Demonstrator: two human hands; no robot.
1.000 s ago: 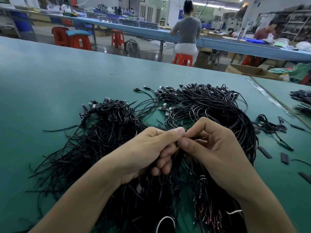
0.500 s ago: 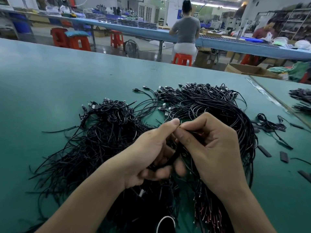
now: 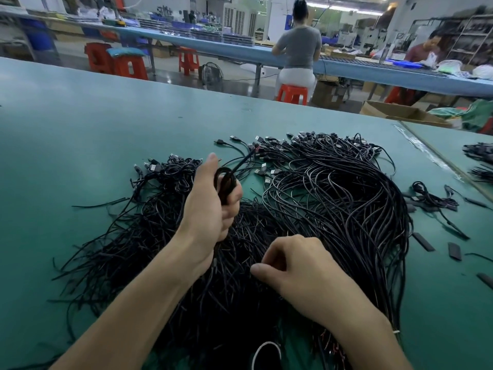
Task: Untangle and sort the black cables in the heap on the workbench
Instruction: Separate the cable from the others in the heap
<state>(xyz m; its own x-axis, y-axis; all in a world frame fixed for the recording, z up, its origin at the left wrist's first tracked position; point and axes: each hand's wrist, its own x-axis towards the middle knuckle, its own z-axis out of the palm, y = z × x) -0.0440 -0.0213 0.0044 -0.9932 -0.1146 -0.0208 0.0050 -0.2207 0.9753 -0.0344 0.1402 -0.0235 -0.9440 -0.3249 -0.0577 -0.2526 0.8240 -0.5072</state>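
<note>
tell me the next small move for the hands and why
Probably lift the left hand up and away, to draw its looped cable clear of the heap. The hand grips the loop above the heap, one end sticking out free, while the right hand sits low on the strands, fingers curled, placed to hold them down.

A factory assembly hall: a wide green surface (image 3: 80, 116) heaped with black cables (image 3: 333, 196), another long surface (image 3: 240, 52) stacked with parts trays (image 3: 234, 37) across the top of the frame, red stools (image 3: 128, 68), seated workers (image 3: 298, 46), cardboard boxes (image 3: 392, 112) on the floor and metal racks (image 3: 472, 38) at upper right.
</note>
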